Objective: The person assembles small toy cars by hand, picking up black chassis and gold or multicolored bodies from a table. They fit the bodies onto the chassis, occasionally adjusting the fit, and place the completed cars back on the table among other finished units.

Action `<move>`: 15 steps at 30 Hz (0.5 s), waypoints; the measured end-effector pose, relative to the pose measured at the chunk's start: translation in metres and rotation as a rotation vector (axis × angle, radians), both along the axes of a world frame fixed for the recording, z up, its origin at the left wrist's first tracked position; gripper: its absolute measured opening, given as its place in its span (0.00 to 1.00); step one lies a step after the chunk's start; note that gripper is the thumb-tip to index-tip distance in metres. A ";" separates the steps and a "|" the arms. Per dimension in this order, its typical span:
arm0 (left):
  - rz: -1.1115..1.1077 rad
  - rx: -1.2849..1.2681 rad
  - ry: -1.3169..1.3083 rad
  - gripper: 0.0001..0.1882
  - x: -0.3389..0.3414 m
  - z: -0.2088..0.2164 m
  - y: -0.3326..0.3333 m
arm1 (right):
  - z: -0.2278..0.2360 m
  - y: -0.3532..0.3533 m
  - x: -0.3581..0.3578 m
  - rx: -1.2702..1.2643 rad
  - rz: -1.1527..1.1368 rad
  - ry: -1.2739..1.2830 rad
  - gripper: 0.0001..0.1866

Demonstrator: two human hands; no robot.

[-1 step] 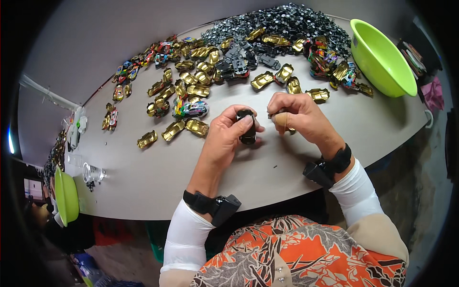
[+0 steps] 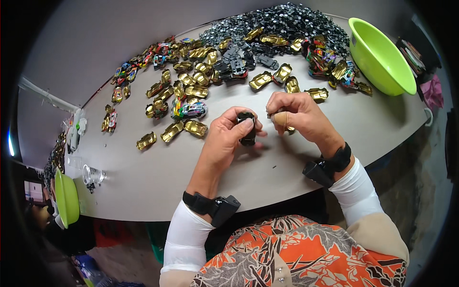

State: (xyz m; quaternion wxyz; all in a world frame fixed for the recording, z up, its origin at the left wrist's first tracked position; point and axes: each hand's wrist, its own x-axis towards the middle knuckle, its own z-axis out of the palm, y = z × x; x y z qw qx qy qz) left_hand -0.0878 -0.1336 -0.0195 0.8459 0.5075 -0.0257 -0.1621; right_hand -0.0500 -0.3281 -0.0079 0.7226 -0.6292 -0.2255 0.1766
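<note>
Black and shiny, the car piece (image 2: 247,135) sits in the left hand (image 2: 230,126), thumb on top and fingertips showing at its right edge. Just right of that grip, the right hand (image 2: 296,114) has thumb and forefinger pinched around a small part (image 2: 269,115), mostly hidden by the fingers. Good handling would seem to call for a steady left thumb and a light, square pinch low over the table (image 2: 229,184), since so tiny a bit could easily drop. Beyond the grip lie gold toy cars (image 2: 196,128) and, farther off, a heap of dark pieces (image 2: 287,21) near a grey wall (image 2: 119,28); a green bowl (image 2: 382,57) stands off to the right, a clear cup (image 2: 91,175) well left.
</note>
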 end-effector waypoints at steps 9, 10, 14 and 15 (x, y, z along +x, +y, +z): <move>-0.109 0.202 -0.098 0.10 -0.006 0.001 -0.002 | 0.007 -0.001 -0.004 -0.083 0.112 0.053 0.04; -0.115 0.207 -0.097 0.10 -0.007 0.002 -0.003 | 0.006 -0.001 -0.004 -0.097 0.118 0.042 0.04; -0.156 0.355 -0.111 0.08 -0.010 0.004 -0.005 | 0.012 -0.001 -0.008 -0.196 0.142 0.098 0.02; -0.165 0.387 -0.103 0.08 -0.011 0.004 -0.006 | 0.011 0.000 -0.007 -0.287 0.142 0.064 0.03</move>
